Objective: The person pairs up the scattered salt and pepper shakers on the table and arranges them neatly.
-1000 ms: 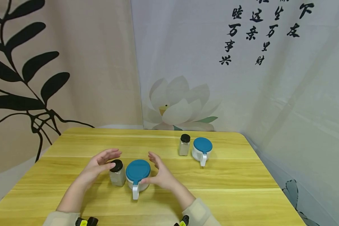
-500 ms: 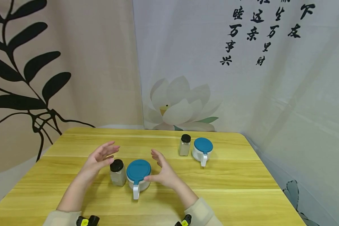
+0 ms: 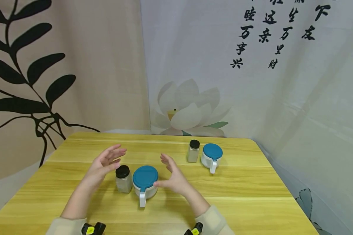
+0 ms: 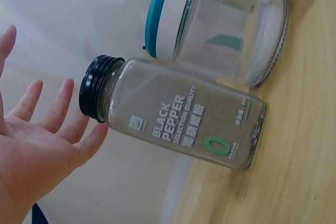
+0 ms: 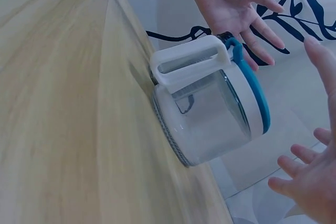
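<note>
A square glass jar of black pepper (image 3: 124, 183) with a black screw cap stands upright on the table. In the left wrist view, its label reads "BLACK PEPPER" and brown powder fills it. My left hand (image 3: 106, 163) is beside it, fingers spread near the cap; whether it touches cannot be told. Just to the right stands a clear glass seasoning pot (image 5: 205, 116) with a blue lid and a white handle facing me. My right hand (image 3: 176, 178) is spread on its right side, thumb by the lid's edge, holding nothing.
Farther back on the wooden table (image 3: 238, 209) stand a second black-capped jar (image 3: 193, 152) and a second blue-lidded pot (image 3: 211, 160), side by side. Behind the table hang printed cloths (image 3: 188, 42).
Both hands have drawn slightly outward: the left up and away from the cap, the right to the right of the pot's lid. The jars and pots stay put.
</note>
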`<action>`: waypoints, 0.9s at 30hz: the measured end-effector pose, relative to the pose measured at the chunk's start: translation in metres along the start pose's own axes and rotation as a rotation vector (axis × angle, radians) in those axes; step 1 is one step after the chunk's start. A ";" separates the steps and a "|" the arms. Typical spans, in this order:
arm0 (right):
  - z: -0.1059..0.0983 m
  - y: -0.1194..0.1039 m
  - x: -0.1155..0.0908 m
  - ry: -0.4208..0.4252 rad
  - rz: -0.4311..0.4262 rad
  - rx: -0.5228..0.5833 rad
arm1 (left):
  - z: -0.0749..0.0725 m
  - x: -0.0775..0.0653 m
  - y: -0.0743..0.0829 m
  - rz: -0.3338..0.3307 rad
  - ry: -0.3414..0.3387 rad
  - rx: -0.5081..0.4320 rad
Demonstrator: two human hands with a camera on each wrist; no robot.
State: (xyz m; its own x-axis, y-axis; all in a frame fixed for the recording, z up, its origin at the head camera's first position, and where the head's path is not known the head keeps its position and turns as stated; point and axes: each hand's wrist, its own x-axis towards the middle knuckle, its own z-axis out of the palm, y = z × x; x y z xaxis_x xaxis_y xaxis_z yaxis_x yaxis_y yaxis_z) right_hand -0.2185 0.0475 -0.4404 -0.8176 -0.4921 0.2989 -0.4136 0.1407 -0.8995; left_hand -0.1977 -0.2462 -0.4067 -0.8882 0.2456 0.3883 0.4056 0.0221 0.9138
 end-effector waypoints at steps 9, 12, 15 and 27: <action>-0.012 -0.041 -0.009 -0.018 0.001 0.015 | 0.008 0.004 0.002 -0.008 -0.001 0.010; -0.015 -0.040 -0.011 -0.020 -0.004 0.013 | 0.010 0.005 0.002 -0.003 -0.007 0.004; -0.018 -0.039 -0.013 -0.034 -0.001 0.016 | 0.011 0.005 0.003 0.000 -0.009 -0.001; -0.033 -0.033 -0.025 -0.037 -0.022 0.019 | 0.017 0.006 0.008 0.003 -0.024 -0.005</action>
State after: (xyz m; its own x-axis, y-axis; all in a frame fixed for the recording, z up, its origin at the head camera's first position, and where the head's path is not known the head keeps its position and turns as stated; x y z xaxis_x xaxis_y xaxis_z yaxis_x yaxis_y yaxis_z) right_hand -0.1979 0.0834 -0.4070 -0.7930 -0.5260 0.3073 -0.4233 0.1129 -0.8989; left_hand -0.1963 -0.2276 -0.3987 -0.8818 0.2686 0.3877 0.4068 0.0171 0.9133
